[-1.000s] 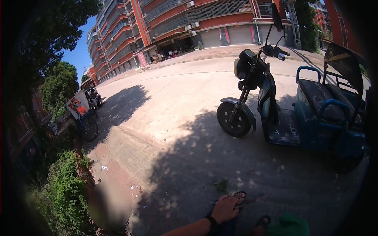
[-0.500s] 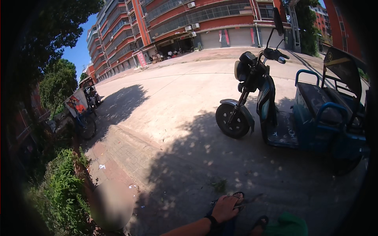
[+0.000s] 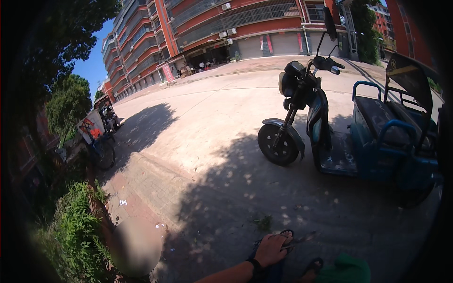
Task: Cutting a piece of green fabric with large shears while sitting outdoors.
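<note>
My left hand [image 3: 270, 249], with a dark band on its wrist, comes in from the lower edge. Its fingers are closed round a long, thin, dark tool [image 3: 306, 238] that points to the right; shadow hides its exact kind. Beneath and beside the hand are my sandalled feet, one sandal [image 3: 287, 233] just past the fingers and another sandal [image 3: 315, 265] to the right. Green cloth [image 3: 350, 269] lies at the lower edge. My right hand does not show.
A blue cargo tricycle [image 3: 342, 146] stands to the right in tree shade. Green bushes [image 3: 78, 221] line the left edge, with another cart [image 3: 99, 137] beyond them. A cut green sprig [image 3: 263, 222] lies on the pavement. A red apartment block [image 3: 198, 28] rises behind.
The dark tool in my left hand shows more plainly and has tipped slightly upward at its far end. The hand itself stays almost in place; the view has shifted a little.
</note>
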### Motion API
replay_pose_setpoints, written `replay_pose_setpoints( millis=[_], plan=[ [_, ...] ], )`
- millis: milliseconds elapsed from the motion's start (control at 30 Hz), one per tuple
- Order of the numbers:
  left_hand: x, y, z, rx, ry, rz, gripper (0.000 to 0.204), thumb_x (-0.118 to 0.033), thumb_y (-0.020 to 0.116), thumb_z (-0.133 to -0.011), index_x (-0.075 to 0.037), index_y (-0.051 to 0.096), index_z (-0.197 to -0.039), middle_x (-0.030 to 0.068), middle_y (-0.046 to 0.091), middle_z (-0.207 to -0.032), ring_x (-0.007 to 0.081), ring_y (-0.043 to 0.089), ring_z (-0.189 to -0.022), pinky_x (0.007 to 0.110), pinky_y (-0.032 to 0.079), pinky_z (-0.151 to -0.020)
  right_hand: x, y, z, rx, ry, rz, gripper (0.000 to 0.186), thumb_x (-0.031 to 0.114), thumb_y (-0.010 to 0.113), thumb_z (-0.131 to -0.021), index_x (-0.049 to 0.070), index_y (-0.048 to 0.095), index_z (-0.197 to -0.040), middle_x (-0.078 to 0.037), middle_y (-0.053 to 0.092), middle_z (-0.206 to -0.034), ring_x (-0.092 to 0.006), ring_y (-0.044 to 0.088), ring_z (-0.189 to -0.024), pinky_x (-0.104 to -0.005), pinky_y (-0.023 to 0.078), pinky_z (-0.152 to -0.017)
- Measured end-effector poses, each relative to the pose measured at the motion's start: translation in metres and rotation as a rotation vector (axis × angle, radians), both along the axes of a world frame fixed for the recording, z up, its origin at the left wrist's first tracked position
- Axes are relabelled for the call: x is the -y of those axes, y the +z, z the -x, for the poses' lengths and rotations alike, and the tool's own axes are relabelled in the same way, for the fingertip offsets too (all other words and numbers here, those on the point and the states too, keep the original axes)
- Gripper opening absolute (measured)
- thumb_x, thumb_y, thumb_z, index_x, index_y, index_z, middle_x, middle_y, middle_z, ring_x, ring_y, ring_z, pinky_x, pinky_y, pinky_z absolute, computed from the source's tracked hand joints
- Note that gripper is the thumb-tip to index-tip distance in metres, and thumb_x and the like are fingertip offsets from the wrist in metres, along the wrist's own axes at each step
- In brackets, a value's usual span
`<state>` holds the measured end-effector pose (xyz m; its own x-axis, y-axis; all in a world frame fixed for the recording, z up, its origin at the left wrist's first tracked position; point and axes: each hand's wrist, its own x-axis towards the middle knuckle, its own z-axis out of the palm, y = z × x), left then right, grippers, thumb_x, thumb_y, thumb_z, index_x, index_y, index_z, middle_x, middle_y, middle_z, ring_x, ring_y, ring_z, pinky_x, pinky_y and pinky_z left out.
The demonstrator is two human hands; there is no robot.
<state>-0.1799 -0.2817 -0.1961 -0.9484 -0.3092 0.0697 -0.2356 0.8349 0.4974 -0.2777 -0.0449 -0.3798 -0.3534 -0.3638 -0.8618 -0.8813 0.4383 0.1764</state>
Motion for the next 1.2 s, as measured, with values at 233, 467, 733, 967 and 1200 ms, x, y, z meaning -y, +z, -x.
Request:
replay_pose_setpoints(
  millis=[233, 467, 733, 967, 1200],
  plan=[
    [0.000, -0.006, 0.004, -0.033, 0.014, 0.011, 0.043, -0.026, 0.059, -0.077, -0.006, 0.052, -0.115, 0.0119, 0.058, -0.113, 0.0255, 0.052, -0.113, 0.044, 0.030, -0.103, 0.000, 0.021, 0.001, 0.026, 0.020, -0.013, 0.033, 0.024, 0.050, -0.091, 0.014, 0.062, -0.121, -0.005, 0.058, -0.127, -0.0226, 0.055, -0.115, -0.0330, 0.044, -0.092],
    [0.000, -0.004, 0.008, -0.001, 0.006, 0.028, 0.040, -0.026, 0.059, -0.078, -0.006, 0.053, -0.112, 0.0133, 0.059, -0.109, 0.0265, 0.054, -0.109, 0.044, 0.030, -0.104, 0.001, 0.050, 0.005, 0.057, 0.036, -0.018, 0.034, 0.023, 0.050, -0.091, 0.013, 0.061, -0.121, -0.006, 0.057, -0.127, -0.0230, 0.054, -0.115, -0.0329, 0.043, -0.093],
    [-0.004, 0.000, 0.004, -0.002, 0.012, 0.027, 0.039, -0.026, 0.059, -0.079, -0.007, 0.053, -0.113, 0.0127, 0.059, -0.108, 0.0268, 0.054, -0.107, 0.044, 0.030, -0.104, 0.013, 0.095, 0.006, 0.101, 0.119, -0.004, 0.034, 0.021, 0.050, -0.091, 0.012, 0.061, -0.122, -0.007, 0.057, -0.128, -0.0234, 0.054, -0.116, -0.0327, 0.041, -0.094],
    [-0.010, -0.013, 0.008, -0.055, 0.032, -0.018, 0.043, -0.027, 0.059, -0.079, -0.009, 0.052, -0.117, 0.0102, 0.059, -0.107, 0.0264, 0.055, -0.107, 0.046, 0.031, -0.105, 0.028, 0.163, -0.003, 0.140, 0.299, 0.019, 0.034, 0.020, 0.050, -0.091, 0.012, 0.060, -0.122, -0.007, 0.056, -0.129, -0.0238, 0.053, -0.116, -0.0326, 0.041, -0.095],
    [-0.002, -0.021, 0.005, -0.064, 0.047, 0.018, 0.044, -0.026, 0.061, -0.078, -0.008, 0.052, -0.116, 0.0112, 0.058, -0.106, 0.0272, 0.055, -0.105, 0.046, 0.030, -0.105, 0.025, 0.114, 0.001, 0.148, 0.332, -0.021, 0.034, 0.021, 0.049, -0.091, 0.013, 0.060, -0.122, -0.006, 0.056, -0.129, -0.0228, 0.053, -0.117, -0.0328, 0.041, -0.095]
  ],
)
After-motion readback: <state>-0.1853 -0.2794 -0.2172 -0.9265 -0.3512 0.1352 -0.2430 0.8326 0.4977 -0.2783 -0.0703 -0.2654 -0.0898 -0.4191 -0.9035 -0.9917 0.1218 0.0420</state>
